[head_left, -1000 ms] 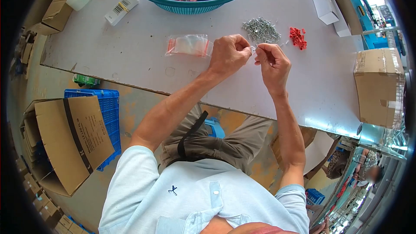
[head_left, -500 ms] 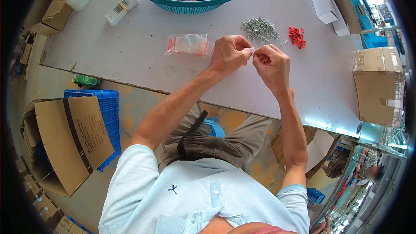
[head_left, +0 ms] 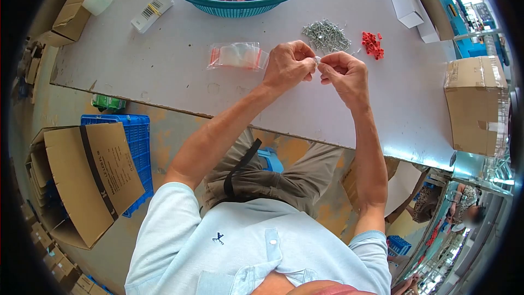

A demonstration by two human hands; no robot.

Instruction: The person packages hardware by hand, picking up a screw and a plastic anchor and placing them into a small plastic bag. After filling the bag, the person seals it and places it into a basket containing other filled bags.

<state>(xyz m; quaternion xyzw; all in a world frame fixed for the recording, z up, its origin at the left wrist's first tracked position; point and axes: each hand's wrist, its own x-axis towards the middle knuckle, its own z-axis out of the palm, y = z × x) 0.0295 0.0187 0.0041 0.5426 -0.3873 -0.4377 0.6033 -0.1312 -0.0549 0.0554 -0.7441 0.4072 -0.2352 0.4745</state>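
Note:
My left hand [head_left: 289, 65] and my right hand [head_left: 347, 75] meet fingertip to fingertip above the table. Both are closed in a pinch. A tiny whitish piece [head_left: 317, 60] shows between the fingertips, too small for me to name. Just beyond the hands lies a pile of silvery screws [head_left: 326, 36]. To its right is a small heap of red plastic pieces [head_left: 373, 46]. Left of my left hand, and close to it, rests a stack of clear plastic bags [head_left: 236, 56] with red edges.
At the back, a teal basket [head_left: 240, 9] contains red pieces in clear bags. A white labelled packet [head_left: 152, 13] lies left of it. White boxes [head_left: 403, 0] and a taped carton [head_left: 476, 106] stand on the right. Another carton [head_left: 93, 177] sits beside a blue crate [head_left: 139, 147] on the floor.
My right hand has turned slightly, and its fingers have shifted a little at the pinch. The left hand has hardly moved.

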